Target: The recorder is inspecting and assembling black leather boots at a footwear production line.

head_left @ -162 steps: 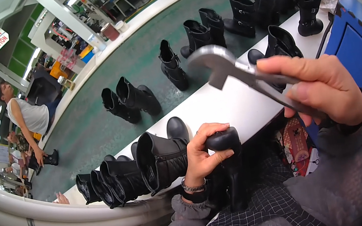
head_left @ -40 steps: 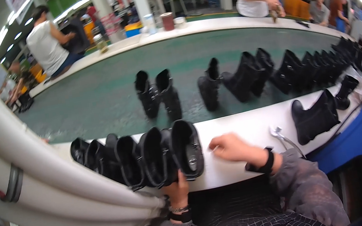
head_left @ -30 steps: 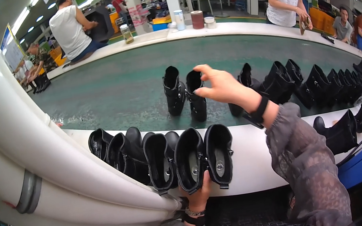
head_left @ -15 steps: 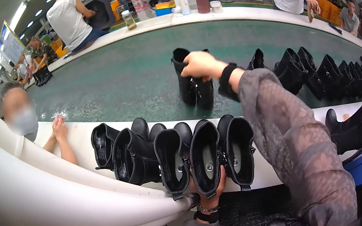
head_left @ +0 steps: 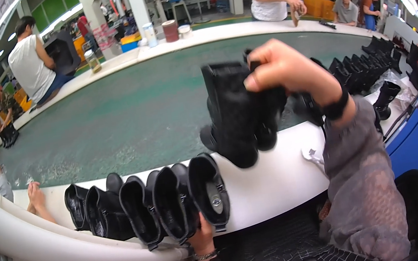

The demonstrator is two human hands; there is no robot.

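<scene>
A pair of black boots point(head_left: 233, 113) hangs from my right hand point(head_left: 290, 71), whose fingers are closed on their upper edges. The boots are tilted, blurred by motion, and held above the front edge of the green belt. On the white ledge below stands a row of black boots with their openings toward me. My left hand point(head_left: 201, 236) is low behind this row, closed round the back of a boot point(head_left: 172, 204) beside the rightmost boot point(head_left: 208, 193). Part of its fingers is hidden by the boots.
The green conveyor belt point(head_left: 124, 111) runs across ahead. More black boots point(head_left: 358, 71) line its right side. An open-end wrench point(head_left: 311, 156) lies on the white ledge point(head_left: 273, 191); a blue bin point(head_left: 415, 136) is at right. Another person's hands point(head_left: 37, 197) rest at the left edge.
My right hand has lifted the boots from over the belt and brought them closer to me. The view has turned right, uncovering the wrench. My left hand stays at the row.
</scene>
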